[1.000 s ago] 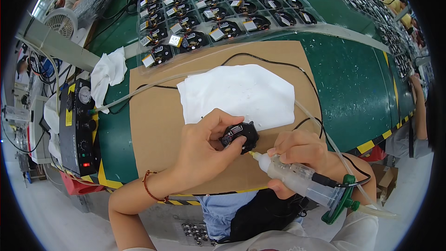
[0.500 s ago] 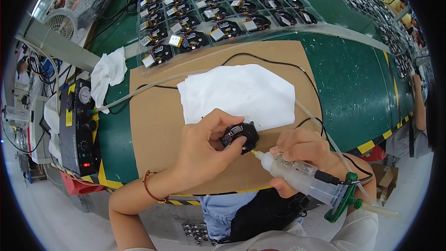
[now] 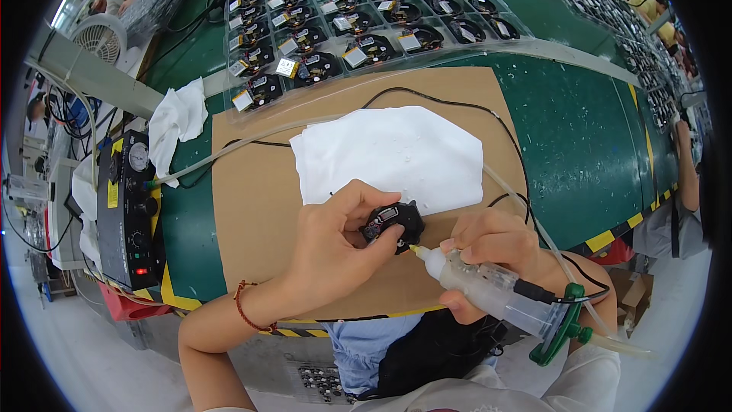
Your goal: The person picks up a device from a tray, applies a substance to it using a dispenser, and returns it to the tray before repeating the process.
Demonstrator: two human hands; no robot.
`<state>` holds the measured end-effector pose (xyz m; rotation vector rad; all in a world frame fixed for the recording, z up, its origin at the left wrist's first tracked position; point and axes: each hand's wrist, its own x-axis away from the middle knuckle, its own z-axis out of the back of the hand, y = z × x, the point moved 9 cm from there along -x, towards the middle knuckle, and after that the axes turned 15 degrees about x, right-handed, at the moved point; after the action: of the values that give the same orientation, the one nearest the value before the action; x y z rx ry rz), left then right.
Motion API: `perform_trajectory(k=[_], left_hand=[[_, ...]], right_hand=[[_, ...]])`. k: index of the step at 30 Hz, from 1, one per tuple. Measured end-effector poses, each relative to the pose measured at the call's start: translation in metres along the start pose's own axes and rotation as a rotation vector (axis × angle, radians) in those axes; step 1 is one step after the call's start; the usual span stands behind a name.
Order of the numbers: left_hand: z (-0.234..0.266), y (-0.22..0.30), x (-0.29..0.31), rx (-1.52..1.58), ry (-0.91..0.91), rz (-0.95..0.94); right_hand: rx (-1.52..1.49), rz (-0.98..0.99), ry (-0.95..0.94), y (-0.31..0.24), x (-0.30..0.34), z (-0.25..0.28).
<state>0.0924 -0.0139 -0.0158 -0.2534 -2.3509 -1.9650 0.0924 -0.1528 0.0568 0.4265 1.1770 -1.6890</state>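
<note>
Between its thumb and fingers, my left hand [image 3: 335, 240] grips a small round black electronic housing [image 3: 395, 221], with bits of circuitry showing on its face. My right hand [image 3: 499, 252] is wrapped round a dispensing syringe [image 3: 488, 294], a clear barrel of whitish contents with a green cap on its back end. The syringe's yellowish tip touches, or nearly touches, the housing's lower right edge; exactly which I cannot tell. Under and beyond the hands lies a folded white cloth [image 3: 389, 154] on a brown cardboard sheet [image 3: 255, 236].
A clear compartment tray [image 3: 335, 69] of similar housings with silver batteries stands at the back. On the left is a black dispenser box [image 3: 126, 214] with a gauge; its hose [image 3: 236, 145] crosses the cardboard. A white rag [image 3: 179, 118] hangs nearby. Other people sit farther off.
The syringe tip has shifted very slightly left along the housing's edge. My left hand and the housing stay practically still.
</note>
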Motion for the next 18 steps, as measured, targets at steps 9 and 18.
perform_trajectory(k=[9,18], left_hand=[[0.0005,-0.0002,0.0002,-0.002,0.002,0.001],[0.0002,0.0002,0.0008,0.000,0.003,0.017]], right_hand=[[-0.003,0.017,-0.001,-0.0020,-0.0008,-0.0013],[-0.007,0.000,-0.035,0.0002,-0.0004,-0.0007]])
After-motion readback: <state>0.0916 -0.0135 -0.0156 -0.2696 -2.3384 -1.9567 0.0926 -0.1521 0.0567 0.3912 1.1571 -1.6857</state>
